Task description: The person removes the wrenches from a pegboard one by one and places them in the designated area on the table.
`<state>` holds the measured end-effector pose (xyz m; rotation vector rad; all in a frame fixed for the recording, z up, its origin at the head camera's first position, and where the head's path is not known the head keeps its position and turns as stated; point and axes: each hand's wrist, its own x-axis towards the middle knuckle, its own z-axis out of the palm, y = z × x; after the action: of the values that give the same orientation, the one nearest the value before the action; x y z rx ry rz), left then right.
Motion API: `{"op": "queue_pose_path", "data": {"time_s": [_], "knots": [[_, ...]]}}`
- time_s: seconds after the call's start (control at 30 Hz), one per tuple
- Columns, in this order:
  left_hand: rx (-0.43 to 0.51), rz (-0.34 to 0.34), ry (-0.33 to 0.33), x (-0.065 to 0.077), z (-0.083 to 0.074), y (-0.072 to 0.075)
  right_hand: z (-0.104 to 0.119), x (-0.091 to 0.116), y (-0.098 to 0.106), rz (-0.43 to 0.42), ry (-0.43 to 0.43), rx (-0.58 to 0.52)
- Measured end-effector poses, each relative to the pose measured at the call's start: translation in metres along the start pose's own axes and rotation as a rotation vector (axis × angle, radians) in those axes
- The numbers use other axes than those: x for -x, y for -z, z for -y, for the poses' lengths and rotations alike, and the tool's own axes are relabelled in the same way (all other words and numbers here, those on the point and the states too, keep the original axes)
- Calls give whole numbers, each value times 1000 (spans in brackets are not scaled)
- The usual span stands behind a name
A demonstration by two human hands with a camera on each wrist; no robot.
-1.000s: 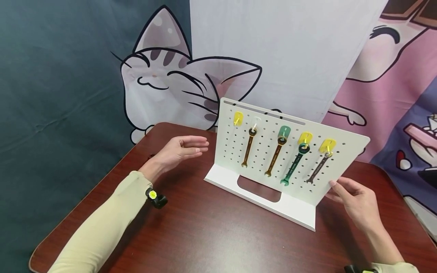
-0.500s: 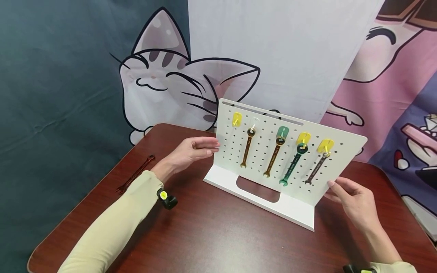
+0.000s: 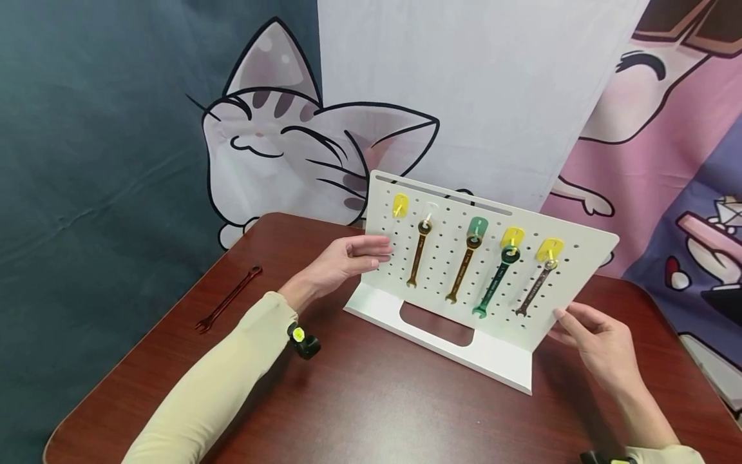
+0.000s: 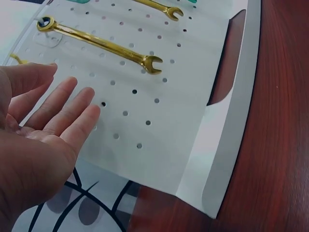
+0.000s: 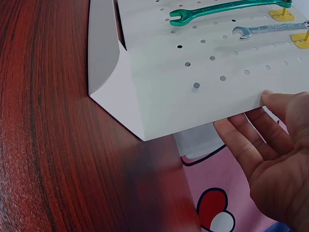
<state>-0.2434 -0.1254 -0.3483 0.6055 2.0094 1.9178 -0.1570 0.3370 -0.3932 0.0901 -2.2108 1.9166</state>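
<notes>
A white pegboard stand [image 3: 452, 270] stands upright on the table. My right hand [image 3: 603, 341] pinches its right edge, thumb in front and fingers behind, as the right wrist view shows. My left hand [image 3: 350, 261] is held in front of the board's left part, fingers extended and nothing in them. Two gold wrenches [image 3: 420, 254] [image 3: 462, 270], a green wrench [image 3: 496, 281] and a silver wrench [image 3: 534, 290] hang from hooks. The yellow hook [image 3: 400, 206] at the far left bears nothing. A red wrench [image 3: 228, 299] lies on the table left of my left arm.
The dark red wooden table [image 3: 371, 412] has a rounded edge at the left. Behind it hangs a cloth backdrop [image 3: 493, 77] with cartoon cats, close to the board's rear.
My left hand has moved right, from beside the board to in front of its left part. The red wrench, mostly hidden by that arm before, now shows fully. My right hand keeps its grip.
</notes>
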Motion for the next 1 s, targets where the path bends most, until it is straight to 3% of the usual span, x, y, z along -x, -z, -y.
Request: {"op": "queue_pose_path", "data": {"time_s": [0.3, 1.0], "knots": [[5, 17, -36, -10, -3, -13, -1, 0, 1, -1, -9, 16], [-7, 28, -57, -23, -5, -26, -2, 1, 0, 4, 25, -23]]}}
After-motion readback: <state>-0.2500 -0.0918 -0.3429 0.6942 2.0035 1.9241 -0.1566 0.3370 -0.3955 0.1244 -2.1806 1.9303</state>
